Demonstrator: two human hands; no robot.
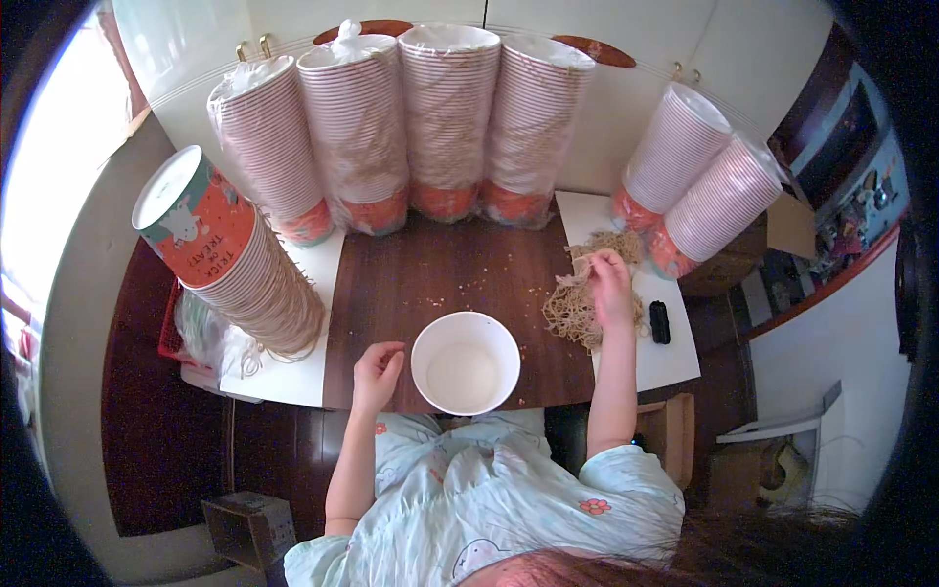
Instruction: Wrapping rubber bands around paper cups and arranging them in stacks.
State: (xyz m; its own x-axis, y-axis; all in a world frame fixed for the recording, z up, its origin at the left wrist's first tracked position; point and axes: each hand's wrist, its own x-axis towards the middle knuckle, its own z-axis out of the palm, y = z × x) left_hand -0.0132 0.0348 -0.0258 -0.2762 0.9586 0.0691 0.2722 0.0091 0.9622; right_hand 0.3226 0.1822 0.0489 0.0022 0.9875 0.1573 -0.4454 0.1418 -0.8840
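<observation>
A white paper bucket (467,364) stands at the table's near edge, its open top facing up and its inside bare. Just left of its rim is my left hand (377,379), fingers curled together and nothing visible in them. My right hand (613,291) is over a tangled pile of tan cords (574,315) on the right, thumb and fingers pinched on a cord. To the left leans a tall nested stack of upside-down printed buckets (230,256), orange and green, with tan cords hanging along its side.
Several plastic-wrapped bucket stacks (448,122) line the table's back; two more wrapped stacks (675,157) stand back right. A small black object (659,322) lies right of the cords. Beside the left stack are a red basket (169,328) and a clear plastic bag (203,328). White cabinets rise behind.
</observation>
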